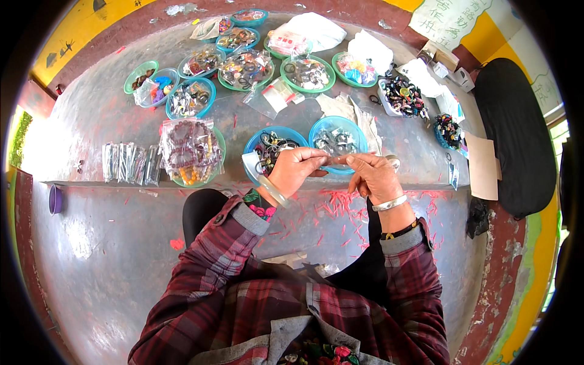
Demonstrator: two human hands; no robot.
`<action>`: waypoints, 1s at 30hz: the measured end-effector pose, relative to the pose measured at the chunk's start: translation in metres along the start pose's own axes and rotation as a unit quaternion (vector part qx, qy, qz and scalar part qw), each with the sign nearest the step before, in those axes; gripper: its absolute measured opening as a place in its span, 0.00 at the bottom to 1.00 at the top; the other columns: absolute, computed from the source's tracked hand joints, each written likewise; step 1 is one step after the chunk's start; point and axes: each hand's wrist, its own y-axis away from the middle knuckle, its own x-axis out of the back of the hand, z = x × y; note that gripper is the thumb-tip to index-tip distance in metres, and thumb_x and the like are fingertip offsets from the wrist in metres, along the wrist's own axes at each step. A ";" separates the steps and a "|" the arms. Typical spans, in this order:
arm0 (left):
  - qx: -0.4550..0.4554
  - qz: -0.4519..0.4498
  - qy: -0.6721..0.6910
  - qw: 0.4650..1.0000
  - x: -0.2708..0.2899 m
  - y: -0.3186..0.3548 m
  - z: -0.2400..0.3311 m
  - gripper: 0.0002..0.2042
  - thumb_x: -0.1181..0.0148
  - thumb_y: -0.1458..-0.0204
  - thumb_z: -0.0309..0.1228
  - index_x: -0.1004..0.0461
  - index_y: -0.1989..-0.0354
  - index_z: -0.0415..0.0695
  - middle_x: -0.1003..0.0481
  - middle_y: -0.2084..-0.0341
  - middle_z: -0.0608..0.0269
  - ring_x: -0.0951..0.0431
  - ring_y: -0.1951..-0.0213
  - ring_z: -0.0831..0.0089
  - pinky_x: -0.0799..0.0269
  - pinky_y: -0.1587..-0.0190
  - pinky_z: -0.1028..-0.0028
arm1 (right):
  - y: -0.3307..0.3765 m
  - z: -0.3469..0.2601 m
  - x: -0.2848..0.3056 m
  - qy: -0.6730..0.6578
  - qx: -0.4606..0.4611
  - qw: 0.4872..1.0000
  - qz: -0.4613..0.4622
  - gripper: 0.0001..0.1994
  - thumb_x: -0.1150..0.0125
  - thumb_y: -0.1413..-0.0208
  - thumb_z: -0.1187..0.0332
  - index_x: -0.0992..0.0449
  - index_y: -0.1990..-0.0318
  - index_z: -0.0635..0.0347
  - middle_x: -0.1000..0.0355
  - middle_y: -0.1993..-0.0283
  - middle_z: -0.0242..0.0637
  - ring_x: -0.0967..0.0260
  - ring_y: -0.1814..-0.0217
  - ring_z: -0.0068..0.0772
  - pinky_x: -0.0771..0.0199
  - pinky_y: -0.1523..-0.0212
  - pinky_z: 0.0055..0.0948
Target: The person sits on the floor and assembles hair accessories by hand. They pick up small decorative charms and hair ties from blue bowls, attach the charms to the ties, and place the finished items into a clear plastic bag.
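My left hand (293,171) is closed in a pinch, with a pale bangle at its wrist. My right hand (373,175) pinches too, and a silver bangle circles that wrist. The fingertips of both hands nearly meet above the raised ledge; whatever they hold is too small to make out. Behind my left hand stands a blue basket (248,145) of dark looped bands, partly hidden by the hand. Just past my fingertips is a second blue basket (364,141) with small items in clear bags. A pale round object (394,162) shows beside my right hand.
Clear packets (131,163) and a green basket (221,141) of bagged beads lie left. Several baskets of trinkets stand farther back, including a green-rimmed one (332,78). Cardboard (482,165) leans right, beside a black oval object (517,134). Red scraps (342,210) litter the floor.
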 end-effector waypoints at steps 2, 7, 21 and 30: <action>0.018 0.004 0.004 1.000 -0.001 0.001 0.003 0.09 0.52 0.45 0.24 0.29 0.60 0.32 0.26 0.63 0.57 0.25 0.59 0.70 0.27 0.56 0.74 | 0.000 0.001 0.001 -0.019 0.010 1.000 -0.020 0.15 0.49 0.43 0.63 0.26 0.59 0.69 0.25 0.66 0.41 0.32 0.86 0.22 0.43 0.91 0.13; 0.009 -0.003 0.051 0.999 0.004 -0.002 -0.006 0.10 0.52 0.45 0.25 0.29 0.60 0.32 0.26 0.63 0.56 0.25 0.60 0.70 0.26 0.57 0.73 | -0.003 0.003 0.001 -0.072 0.024 0.997 -0.033 0.18 0.53 0.41 0.59 0.30 0.53 0.65 0.25 0.65 0.42 0.30 0.85 0.25 0.41 0.90 0.13; 0.053 -0.013 0.103 0.993 0.006 -0.002 -0.001 0.09 0.51 0.45 0.25 0.28 0.62 0.34 0.26 0.63 0.56 0.24 0.62 0.69 0.25 0.58 0.75 | -0.002 0.003 0.003 -0.033 0.030 0.998 -0.043 0.20 0.54 0.41 0.56 0.31 0.50 0.61 0.26 0.64 0.44 0.26 0.74 0.28 0.34 0.84 0.15; 0.070 -0.043 0.136 0.987 0.006 -0.001 -0.001 0.11 0.52 0.45 0.25 0.30 0.57 0.32 0.26 0.61 0.55 0.24 0.61 0.69 0.26 0.57 0.75 | 0.000 0.002 0.002 -0.021 0.043 0.996 -0.074 0.20 0.52 0.42 0.57 0.30 0.51 0.64 0.27 0.59 0.42 0.26 0.69 0.29 0.34 0.83 0.16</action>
